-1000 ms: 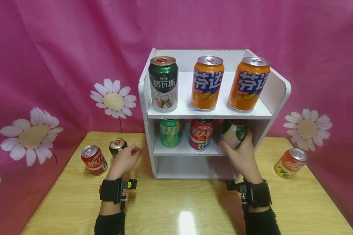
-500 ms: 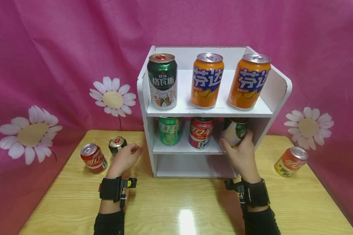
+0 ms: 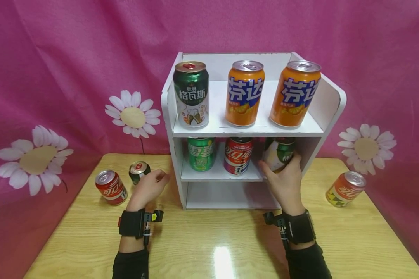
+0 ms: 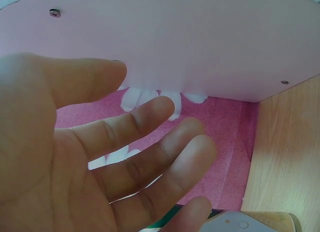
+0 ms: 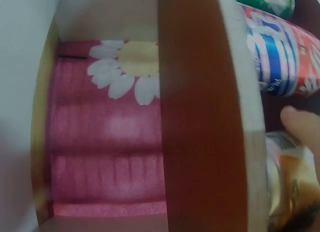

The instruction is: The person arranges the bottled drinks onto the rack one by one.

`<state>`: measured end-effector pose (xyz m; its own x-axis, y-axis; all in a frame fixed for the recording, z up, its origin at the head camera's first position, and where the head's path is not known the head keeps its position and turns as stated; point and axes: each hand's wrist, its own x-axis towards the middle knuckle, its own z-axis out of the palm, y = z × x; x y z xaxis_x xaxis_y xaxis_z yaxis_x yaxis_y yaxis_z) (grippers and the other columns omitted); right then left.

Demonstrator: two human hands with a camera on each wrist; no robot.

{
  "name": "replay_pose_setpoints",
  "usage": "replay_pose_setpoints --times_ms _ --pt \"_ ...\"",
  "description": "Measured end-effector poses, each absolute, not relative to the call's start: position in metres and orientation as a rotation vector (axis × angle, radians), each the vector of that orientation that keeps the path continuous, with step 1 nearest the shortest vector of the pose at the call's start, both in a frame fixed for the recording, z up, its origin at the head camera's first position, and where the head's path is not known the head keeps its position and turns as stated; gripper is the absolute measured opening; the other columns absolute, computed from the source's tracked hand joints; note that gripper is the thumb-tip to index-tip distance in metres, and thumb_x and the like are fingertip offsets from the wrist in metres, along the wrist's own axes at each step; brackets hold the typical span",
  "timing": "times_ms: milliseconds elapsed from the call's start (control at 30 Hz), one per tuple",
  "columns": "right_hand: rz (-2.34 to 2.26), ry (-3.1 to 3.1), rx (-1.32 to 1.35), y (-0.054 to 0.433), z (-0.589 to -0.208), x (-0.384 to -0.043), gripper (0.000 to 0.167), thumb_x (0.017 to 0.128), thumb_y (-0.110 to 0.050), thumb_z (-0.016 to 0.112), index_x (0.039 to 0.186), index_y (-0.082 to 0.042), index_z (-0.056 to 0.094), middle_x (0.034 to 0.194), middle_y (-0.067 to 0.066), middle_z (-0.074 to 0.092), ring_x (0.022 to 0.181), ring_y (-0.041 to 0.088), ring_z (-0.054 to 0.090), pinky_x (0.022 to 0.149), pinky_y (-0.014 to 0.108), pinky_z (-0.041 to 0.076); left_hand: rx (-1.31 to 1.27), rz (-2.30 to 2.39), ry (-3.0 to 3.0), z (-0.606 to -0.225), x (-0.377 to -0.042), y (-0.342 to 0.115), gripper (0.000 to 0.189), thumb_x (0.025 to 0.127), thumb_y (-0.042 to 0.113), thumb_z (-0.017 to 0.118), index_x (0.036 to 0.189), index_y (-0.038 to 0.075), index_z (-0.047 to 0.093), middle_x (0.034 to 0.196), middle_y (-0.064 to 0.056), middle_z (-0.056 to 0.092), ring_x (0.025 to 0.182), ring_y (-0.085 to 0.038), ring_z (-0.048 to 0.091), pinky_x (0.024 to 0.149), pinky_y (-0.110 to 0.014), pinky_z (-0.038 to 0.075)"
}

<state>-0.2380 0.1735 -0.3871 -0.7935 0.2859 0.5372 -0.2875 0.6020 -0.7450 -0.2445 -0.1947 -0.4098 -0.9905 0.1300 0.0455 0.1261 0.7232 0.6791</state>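
My right hand (image 3: 286, 184) grips a green and white kvass can (image 3: 276, 155) at the right end of the white rack's (image 3: 227, 176) middle shelf. Its thumb lies on the near left side; the other fingers go round the right, partly hidden. In the right wrist view, the thumb (image 5: 302, 124) and part of the can (image 5: 292, 174) show beyond the shelf edge. Left of it stand a red cola can (image 3: 238, 157) and a green soda can (image 3: 200, 155). My left hand (image 3: 150, 188) hovers by the rack's left side, fingers loosely bent, holding nothing in the left wrist view (image 4: 100, 157).
On the top shelf stand another kvass can (image 3: 191, 95) and two orange soda cans (image 3: 245, 97). A red cola can (image 3: 111, 188) and a dark green can (image 3: 139, 172) stand on the table at left. A red and yellow can (image 3: 345, 189) stands at right.
The can in my right hand has turned slightly, so more of its label faces front. My left hand has kept its place. The head view has shifted a little.
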Motion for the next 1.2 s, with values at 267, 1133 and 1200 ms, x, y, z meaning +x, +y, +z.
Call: replay_pose_setpoints --times_ms 267,1133,1200 --pt "1.403 -2.316 0.119 0.185 -0.377 -0.231 0.085 0.082 -0.021 0.074 0.142 0.002 0.018 0.126 0.024 0.039 0.113 0.033 0.043 0.095 0.049 0.036 0.213 1.132 2.912 -0.410 -0.244 -0.194 0.038 0.099 0.038 0.047 0.106 0.004 0.062 0.093 -0.008 0.063 0.076 -0.021 0.054 0.068 -0.037 0.043" --pt "1.245 -2.289 0.062 0.174 -0.379 -0.230 0.082 0.078 -0.015 0.078 0.135 0.009 0.024 0.123 0.027 0.041 0.111 0.037 0.044 0.097 0.050 0.033 0.223 1.147 2.909 -0.409 -0.243 -0.194 0.040 0.099 0.040 0.046 0.108 0.004 0.063 0.099 -0.010 0.064 0.079 -0.021 0.054 0.069 -0.038 0.044" --pt "1.228 -2.284 0.068 0.175 -0.380 -0.231 0.083 0.077 -0.016 0.079 0.135 0.010 0.024 0.122 0.027 0.041 0.110 0.037 0.044 0.096 0.050 0.034 0.220 1.151 2.908 -0.409 -0.243 -0.193 0.040 0.099 0.040 0.046 0.108 0.005 0.063 0.099 -0.010 0.064 0.078 -0.021 0.054 0.068 -0.037 0.043"
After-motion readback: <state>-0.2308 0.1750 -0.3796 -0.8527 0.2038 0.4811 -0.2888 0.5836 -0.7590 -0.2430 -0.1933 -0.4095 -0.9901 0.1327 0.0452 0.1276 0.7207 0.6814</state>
